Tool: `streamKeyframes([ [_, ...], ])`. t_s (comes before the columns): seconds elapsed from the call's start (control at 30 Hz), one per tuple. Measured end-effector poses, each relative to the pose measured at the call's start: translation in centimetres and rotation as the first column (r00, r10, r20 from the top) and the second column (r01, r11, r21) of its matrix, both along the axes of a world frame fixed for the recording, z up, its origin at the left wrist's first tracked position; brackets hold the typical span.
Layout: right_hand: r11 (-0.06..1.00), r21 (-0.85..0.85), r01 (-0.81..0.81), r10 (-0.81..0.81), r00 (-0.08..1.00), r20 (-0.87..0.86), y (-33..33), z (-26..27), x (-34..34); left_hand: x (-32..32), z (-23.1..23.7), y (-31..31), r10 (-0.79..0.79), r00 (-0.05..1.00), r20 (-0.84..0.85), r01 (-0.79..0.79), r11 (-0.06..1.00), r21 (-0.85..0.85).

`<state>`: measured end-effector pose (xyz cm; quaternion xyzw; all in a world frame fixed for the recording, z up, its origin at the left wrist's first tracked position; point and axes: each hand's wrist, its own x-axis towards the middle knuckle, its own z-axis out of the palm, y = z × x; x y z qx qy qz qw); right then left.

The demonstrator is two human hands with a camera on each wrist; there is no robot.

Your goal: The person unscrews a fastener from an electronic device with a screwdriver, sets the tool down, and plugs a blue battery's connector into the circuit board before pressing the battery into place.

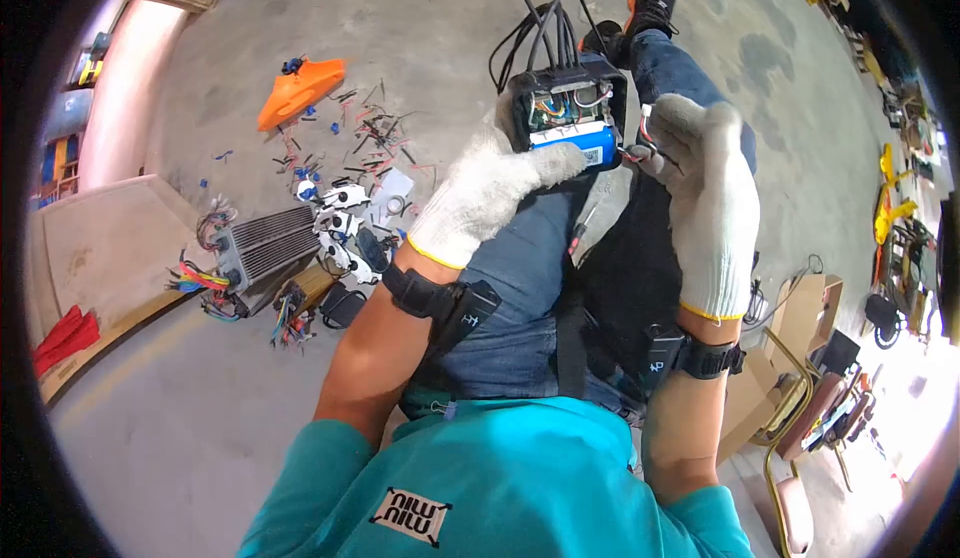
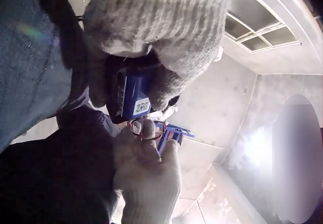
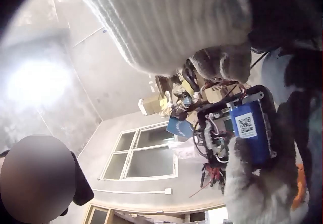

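Observation:
Both hands wear white knitted gloves with yellow cuffs. My left hand (image 1: pixel 495 193) grips a black open-faced housing (image 1: pixel 519 108), its thumb lying over a blue battery pack (image 1: pixel 606 144) along the near side. Beyond the battery, a circuit board with thin coloured wires (image 1: pixel 565 108) shows inside the housing. At the right end, my right hand (image 1: pixel 715 198) pinches thin red and dark leads (image 1: pixel 628 155) beside the battery; a white plug stands up by its fingers. In the right wrist view the battery (image 3: pixel 258 141) carries a QR label. Thick black cables (image 1: pixel 545 38) leave the housing's far side.
Between the legs lies a small red-and-black tool (image 1: pixel 578 238). On the floor to the left are an orange plastic shell (image 1: pixel 302 93), scattered wire scraps (image 1: pixel 370 123), and a finned metal box (image 1: pixel 270 243). Cardboard (image 1: pixel 790 358) and a chair frame (image 1: pixel 790 408) stand at right.

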<state>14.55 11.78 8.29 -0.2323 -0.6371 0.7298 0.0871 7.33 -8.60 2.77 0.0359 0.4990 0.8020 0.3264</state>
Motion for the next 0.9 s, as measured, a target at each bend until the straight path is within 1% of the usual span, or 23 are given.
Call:
streamKeyframes([
  [0.03,0.969,0.211,-0.126,0.117,0.992,0.054,0.0,0.7,0.3,0.0,-0.2,0.2,-0.006,1.000,0.023,0.005,0.999,0.049],
  [0.07,0.968,0.217,-0.125,0.116,0.992,0.053,-0.1,0.9,0.7,-0.2,-0.3,0.3,-0.008,0.999,0.038,0.004,0.995,0.098],
  [0.13,0.946,0.246,-0.211,0.176,0.972,0.158,-0.7,1.0,1.2,0.0,-0.9,0.5,0.029,0.998,0.050,-0.035,0.990,0.133],
  [0.17,0.963,0.172,-0.208,0.179,0.969,0.170,-1.0,0.6,1.5,0.1,-1.3,0.6,0.020,0.999,0.027,-0.023,0.992,0.125],
  [0.2,0.971,0.103,-0.217,0.201,0.969,0.147,-1.0,-0.6,1.7,0.2,-1.7,0.6,0.009,1.000,0.006,-0.009,0.993,0.116],
  [0.27,0.964,0.032,-0.264,0.257,0.957,0.137,-0.9,-2.2,1.8,0.2,-1.7,0.7,-0.005,1.000,0.012,0.004,0.996,0.092],
  [0.3,0.973,0.019,-0.230,0.226,0.966,0.122,-1.0,-3.2,1.8,0.2,-1.5,0.6,-0.049,0.999,-0.002,0.049,0.994,0.096],
  [0.33,0.973,0.012,-0.231,0.228,0.966,0.119,-0.9,-3.4,1.6,0.1,-1.1,0.6,-0.093,0.996,-0.015,0.094,0.991,0.096],
  [0.4,0.979,-0.040,-0.199,0.203,0.967,0.154,-0.6,-3.8,1.5,0.3,-0.9,0.6,-0.104,0.995,-0.003,0.104,0.991,0.085],
  [0.43,0.976,-0.063,-0.207,0.213,0.971,0.112,-0.5,-4.3,1.5,0.4,-1.2,0.7,-0.106,0.994,-0.005,0.106,0.990,0.098],
  [0.5,0.977,-0.082,-0.198,0.206,0.973,0.105,-0.2,-5.0,1.5,0.2,-1.8,0.9,-0.114,0.993,-0.008,0.114,0.988,0.104],
  [0.57,0.975,-0.106,-0.194,0.205,0.974,0.098,0.1,-5.9,1.4,-0.1,-2.1,0.8,-0.187,0.982,-0.033,0.188,0.981,0.035],
  [0.67,0.968,-0.152,-0.201,0.210,0.977,0.047,0.8,-7.1,1.2,0.1,-1.4,1.2,-0.182,0.983,0.006,0.182,0.983,0.014],
  [0.73,0.943,-0.257,-0.210,0.215,0.977,-0.009,1.1,-7.3,1.1,-0.2,-0.9,1.3,-0.221,0.975,-0.023,0.220,0.975,-0.024],
  [0.8,0.936,-0.291,-0.199,0.206,0.979,-0.009,1.4,-7.3,1.3,-0.4,-0.4,1.5,-0.262,0.963,-0.054,0.259,0.964,-0.063],
  [0.87,0.927,-0.324,-0.191,0.199,0.980,-0.010,1.1,-7.4,1.6,-0.1,0.0,1.1,-0.255,0.962,0.094,0.243,0.963,0.119],
  [0.9,0.917,-0.357,-0.180,0.187,0.982,-0.016,1.0,-7.3,1.7,-0.1,0.2,1.1,-0.260,0.961,0.093,0.250,0.962,0.109],
])
